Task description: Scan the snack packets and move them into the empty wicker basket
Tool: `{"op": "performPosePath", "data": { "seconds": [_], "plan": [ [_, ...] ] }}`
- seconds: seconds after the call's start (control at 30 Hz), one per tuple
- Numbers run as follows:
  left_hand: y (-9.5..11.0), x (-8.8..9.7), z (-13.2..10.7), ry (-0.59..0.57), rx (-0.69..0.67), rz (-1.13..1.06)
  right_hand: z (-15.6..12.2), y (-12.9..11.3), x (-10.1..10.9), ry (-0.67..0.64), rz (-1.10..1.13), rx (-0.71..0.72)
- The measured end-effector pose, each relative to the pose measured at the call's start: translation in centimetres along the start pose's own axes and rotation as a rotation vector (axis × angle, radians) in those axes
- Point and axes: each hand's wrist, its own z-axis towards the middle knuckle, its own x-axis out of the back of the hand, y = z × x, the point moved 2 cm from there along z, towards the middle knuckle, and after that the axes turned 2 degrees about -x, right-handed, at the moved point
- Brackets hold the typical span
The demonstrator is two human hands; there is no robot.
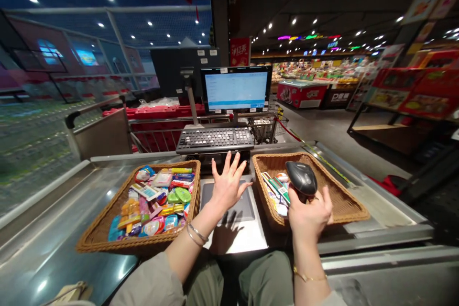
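My left hand [227, 185] is spread, palm down, above the grey pad [247, 205] between two wicker baskets, and holds nothing. In my right hand [309, 213] is a black barcode scanner [301, 179], its head raised over the right basket [349, 203]. Below the scanner, at that basket's left end, lie several small packages, among them a green-and-white box [278, 189]; the scanner and hand hide some of them. The left basket [95, 233] holds many colourful small packages, including a green round one [182, 194].
A black keyboard [215, 139] stands behind my left hand, with a lit monitor [236, 88] above it. Metal counter surfaces [46, 239] extend on both sides. Beyond are a shopping cart [263, 126], a red freezer [303, 94] and store shelves. A beige object [70, 292] lies at lower left.
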Motion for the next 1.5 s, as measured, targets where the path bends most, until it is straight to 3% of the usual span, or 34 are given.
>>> {"op": "performPosePath", "data": {
  "seconds": [0.73,1.17,1.5],
  "plan": [
    [-11.5,3.9,-8.5,-0.084,0.269,0.120,-8.7,-7.3,-4.5,-0.384,0.148,0.282],
    [-18.1,6.2,-13.7,-0.234,0.394,0.234,-11.7,-8.5,-6.8,-0.454,0.151,0.295],
    [-21.5,6.8,-17.0,-0.404,0.438,0.318,-13.0,-8.9,-7.5,-0.483,0.183,0.313]
  ]
}}
